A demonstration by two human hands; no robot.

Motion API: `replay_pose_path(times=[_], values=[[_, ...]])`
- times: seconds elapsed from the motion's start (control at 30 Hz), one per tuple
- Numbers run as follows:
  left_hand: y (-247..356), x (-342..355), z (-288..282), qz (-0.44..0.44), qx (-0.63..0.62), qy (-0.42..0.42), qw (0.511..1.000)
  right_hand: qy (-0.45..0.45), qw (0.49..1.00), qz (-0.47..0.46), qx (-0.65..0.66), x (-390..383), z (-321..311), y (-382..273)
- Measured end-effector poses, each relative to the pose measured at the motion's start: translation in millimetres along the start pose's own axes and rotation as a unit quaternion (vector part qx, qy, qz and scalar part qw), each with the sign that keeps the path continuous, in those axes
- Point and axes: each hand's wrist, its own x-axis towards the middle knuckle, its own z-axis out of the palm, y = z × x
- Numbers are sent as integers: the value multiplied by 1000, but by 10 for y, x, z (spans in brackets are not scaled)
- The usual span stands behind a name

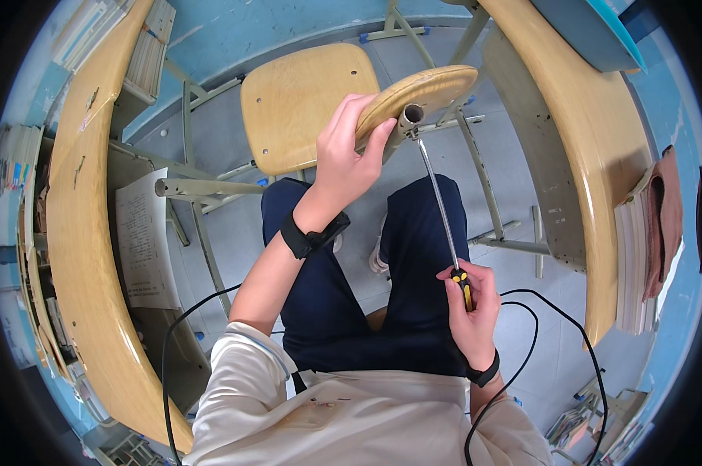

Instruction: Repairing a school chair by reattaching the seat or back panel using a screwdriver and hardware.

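Observation:
My left hand [347, 159] is closed on the curved wooden backrest [432, 84] of a chair, thumb against its near side by the open end of a metal tube [411, 116]. A long screwdriver [441, 202] with a black and yellow handle is in my right hand [476, 311], pinched between thumb and fingers. Its shaft slants up and left, and its tip meets a small fastener just below the tube's end. Beyond my knees lies the chair's wooden seat [310, 105]. A second tube [203, 187] with a bare open end juts out to the left.
A wooden desk [83, 256] with papers in its shelf flanks me on the left. Another desk [556, 101] on the right carries a blue basin [599, 35]. Stacked books [634, 256] with a brown cloth [663, 217] stand beside it. Black cables [168, 365] loop past both my arms.

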Motion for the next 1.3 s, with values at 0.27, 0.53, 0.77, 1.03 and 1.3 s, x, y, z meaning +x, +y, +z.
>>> replay_pose_path(times=[0.27,0.53,0.77,1.03,1.3], values=[[51,-12,-25,-33,-9,-1,999,1,1000,2,1,-34,4,-4],[87,-6,-41,-50,-19,-4,999,7,1000,-3,-4,-47,19,4],[73,-9,-42,-46,-21,-4,999,11,1000,4,-1,-50,42,-2],[53,-11,-34,-14,-18,9,1000,15,1000,4,-3,-68,59,-26],[65,-16,-44,-13,-6,9,1000,17,1000,4,-9,-66,60,-34]])
